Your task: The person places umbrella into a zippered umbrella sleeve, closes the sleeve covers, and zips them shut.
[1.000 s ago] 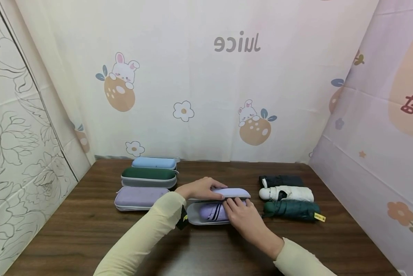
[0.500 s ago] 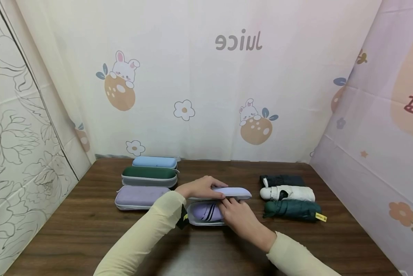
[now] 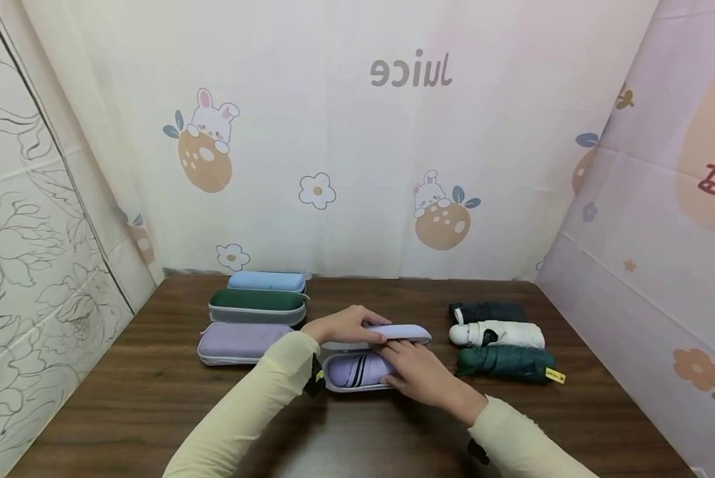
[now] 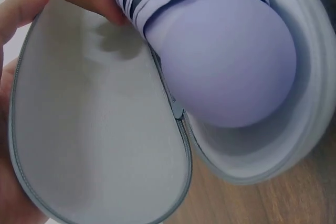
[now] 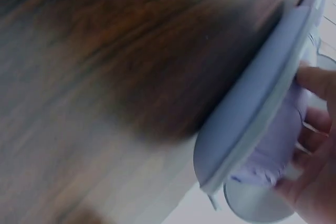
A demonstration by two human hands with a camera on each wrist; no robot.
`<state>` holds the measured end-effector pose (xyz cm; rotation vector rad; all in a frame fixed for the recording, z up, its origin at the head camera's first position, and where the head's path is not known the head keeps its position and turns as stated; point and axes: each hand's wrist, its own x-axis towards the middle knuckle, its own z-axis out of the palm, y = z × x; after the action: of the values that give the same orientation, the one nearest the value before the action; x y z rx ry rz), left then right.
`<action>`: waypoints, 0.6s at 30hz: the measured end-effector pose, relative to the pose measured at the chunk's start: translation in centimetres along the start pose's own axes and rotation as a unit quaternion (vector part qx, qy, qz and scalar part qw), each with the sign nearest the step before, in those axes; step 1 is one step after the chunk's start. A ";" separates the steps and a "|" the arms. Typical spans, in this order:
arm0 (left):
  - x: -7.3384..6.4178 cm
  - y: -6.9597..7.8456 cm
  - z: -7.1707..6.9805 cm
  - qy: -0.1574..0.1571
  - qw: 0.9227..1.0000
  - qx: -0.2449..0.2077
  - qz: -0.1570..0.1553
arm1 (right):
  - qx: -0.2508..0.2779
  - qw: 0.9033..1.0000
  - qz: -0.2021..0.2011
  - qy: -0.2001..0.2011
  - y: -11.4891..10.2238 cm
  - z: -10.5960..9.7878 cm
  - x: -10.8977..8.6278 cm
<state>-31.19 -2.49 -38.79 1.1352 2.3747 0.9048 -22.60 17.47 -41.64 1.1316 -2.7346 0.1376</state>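
Observation:
A lavender hard zip case (image 3: 401, 334) lies opened in the middle of the table, its pale grey lining (image 4: 94, 129) showing in the left wrist view. Inside its front half lies a folded lilac umbrella (image 3: 346, 372) with dark stripes; the rounded end (image 4: 231, 61) fills the left end of the case. My left hand (image 3: 352, 326) holds the raised lid by its edge, thumb inside and fingers behind. My right hand (image 3: 421, 373) grips the umbrella's right part, thumb (image 5: 312, 80) at the near rim and fingers over the far side. The umbrella's right end is hidden under that hand.
On the left lie three closed cases: light blue (image 3: 266, 281), green (image 3: 257, 300) and purple (image 3: 243, 340). Three folded umbrellas lie on the right: black (image 3: 491, 312), white (image 3: 512, 334) and dark green (image 3: 509, 365) with a yellow tag. A patterned curtain (image 3: 357, 133) stands behind the table.
The umbrella has slid left inside the case, and my right hand has shifted slightly left with it, its thumb now showing at the front. My left hand stays on the lid.

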 end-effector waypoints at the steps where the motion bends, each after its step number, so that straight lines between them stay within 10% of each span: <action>1: 0.0 0.0 0.0 0.001 1.000 -0.001 0.001 | 0.016 1.000 -0.005 0.000 0.2 -0.3 -0.2; 12: -0.1 0.4 -0.1 0.006 1.000 0.014 -0.003 | 0.147 0.975 -0.057 0.158 4.4 -3.9 -2.2; 18: -0.4 0.4 0.5 0.012 0.999 0.044 0.001 | 0.206 0.975 0.019 0.082 6.0 -3.9 -2.0</action>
<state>-30.39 -2.44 -38.84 1.1663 2.4553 0.8258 -24.95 23.74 -38.35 1.0970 -2.6471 0.7973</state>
